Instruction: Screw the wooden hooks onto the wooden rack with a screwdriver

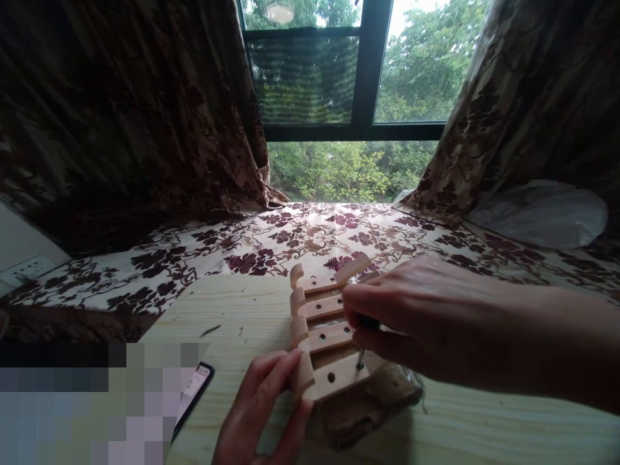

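Several pale wooden pieces with curved, hook-like left ends lie in a row on the table, each with screw holes. My left hand [264,403] pinches the rounded end of the nearest wooden piece [334,381] between thumb and fingers. Closed around a screwdriver [361,357], my right hand [392,310] covers most of its dark handle. The metal shaft points down, its tip at the right-hand hole of that piece. The left-hand hole looks dark. Under the pieces sits a brown slab [368,407], partly in clear plastic. My right hand hides the far pieces' right ends.
The pale wooden table [232,316] carries small dark scraps. A phone [194,394] lies at its left edge beside a pixelated area. Behind it are a flowered cloth [310,232], curtains [194,116], a window and a white plastic bag [547,213].
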Motion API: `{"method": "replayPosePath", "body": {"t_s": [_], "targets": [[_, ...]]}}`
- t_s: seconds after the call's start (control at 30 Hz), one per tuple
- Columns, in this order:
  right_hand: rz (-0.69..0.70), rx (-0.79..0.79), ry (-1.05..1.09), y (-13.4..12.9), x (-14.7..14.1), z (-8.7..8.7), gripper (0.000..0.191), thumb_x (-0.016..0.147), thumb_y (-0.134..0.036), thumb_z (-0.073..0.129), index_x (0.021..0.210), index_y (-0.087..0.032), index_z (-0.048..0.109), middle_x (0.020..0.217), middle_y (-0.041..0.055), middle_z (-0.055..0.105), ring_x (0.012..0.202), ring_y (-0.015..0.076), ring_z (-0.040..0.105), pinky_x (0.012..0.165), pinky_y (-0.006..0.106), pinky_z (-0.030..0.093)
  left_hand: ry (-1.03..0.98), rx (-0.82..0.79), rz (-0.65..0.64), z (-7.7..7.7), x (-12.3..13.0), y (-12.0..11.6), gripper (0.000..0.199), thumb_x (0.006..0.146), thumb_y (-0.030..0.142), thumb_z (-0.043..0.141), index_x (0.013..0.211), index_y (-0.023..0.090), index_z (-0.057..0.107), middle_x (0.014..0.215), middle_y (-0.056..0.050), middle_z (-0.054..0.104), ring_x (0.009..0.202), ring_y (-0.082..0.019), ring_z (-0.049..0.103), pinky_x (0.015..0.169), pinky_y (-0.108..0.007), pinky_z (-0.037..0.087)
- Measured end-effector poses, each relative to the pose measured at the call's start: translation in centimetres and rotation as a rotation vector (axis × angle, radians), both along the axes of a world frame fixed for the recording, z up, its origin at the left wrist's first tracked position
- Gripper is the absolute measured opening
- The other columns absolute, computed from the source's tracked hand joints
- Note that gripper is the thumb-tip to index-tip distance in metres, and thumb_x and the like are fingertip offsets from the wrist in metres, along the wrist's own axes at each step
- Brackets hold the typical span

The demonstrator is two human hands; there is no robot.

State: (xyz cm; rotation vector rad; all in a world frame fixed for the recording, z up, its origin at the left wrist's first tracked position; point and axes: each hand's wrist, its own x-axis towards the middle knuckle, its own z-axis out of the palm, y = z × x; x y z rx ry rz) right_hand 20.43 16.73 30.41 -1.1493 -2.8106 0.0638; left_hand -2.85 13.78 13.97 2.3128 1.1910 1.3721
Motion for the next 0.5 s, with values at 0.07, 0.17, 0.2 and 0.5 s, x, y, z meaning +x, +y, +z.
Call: {"method": "replayPosePath", "body": {"t_s": [0.07,0.17,0.2,0.5], "targets": [[-0.017,-0.017,0.014,0.3,-0.1,-0.3,0.015,0.092,-0.028,0.046,0.082,-0.02,0.053,0.069,0.0002,0.056,0.057,0.0115,0.043,0.052,0.026,0.027,-0.002,-0.005,0.008,0.0,-0.1,0.0,0.044,0.087,0.023,0.057,0.13,0.028,0.047,0.116,-0.001,0.053,0.105,-0.015,0.057,0.093,-0.02,0.048],[-0.062,0.006,0.034,0.7,0.0,-0.7,0.019,0.091,-0.029,0.046,0.076,-0.019,0.053,0.063,-0.0012,0.053,0.052,0.0103,0.038,0.05,0.026,0.024,-0.012,-0.009,0.015,0.1,-0.1,0.0,0.044,0.087,0.023,0.058,0.129,0.027,0.048,0.116,-0.002,0.054,0.105,-0.016,0.058,0.092,-0.021,0.049],[-0.074,0.027,0.03,0.8,0.1,-0.8,0.02,0.091,-0.029,0.046,0.075,-0.019,0.052,0.06,-0.0021,0.052,0.05,0.01,0.036,0.048,0.027,0.022,-0.013,-0.01,0.012,0.1,-0.1,0.0,0.044,0.086,0.022,0.058,0.129,0.027,0.048,0.116,-0.002,0.054,0.104,-0.016,0.059,0.092,-0.022,0.049],[0.034,-0.033,-0.024,-0.1,0.3,0.5,0.006,0.091,-0.024,0.049,0.089,-0.024,0.055,0.074,-0.0021,0.059,0.064,0.0126,0.049,0.055,0.027,0.028,-0.002,-0.01,-0.003,-0.2,-0.3,-0.1,0.046,0.087,0.02,0.057,0.131,0.027,0.047,0.116,-0.003,0.053,0.105,-0.016,0.058,0.092,-0.022,0.049]]}}
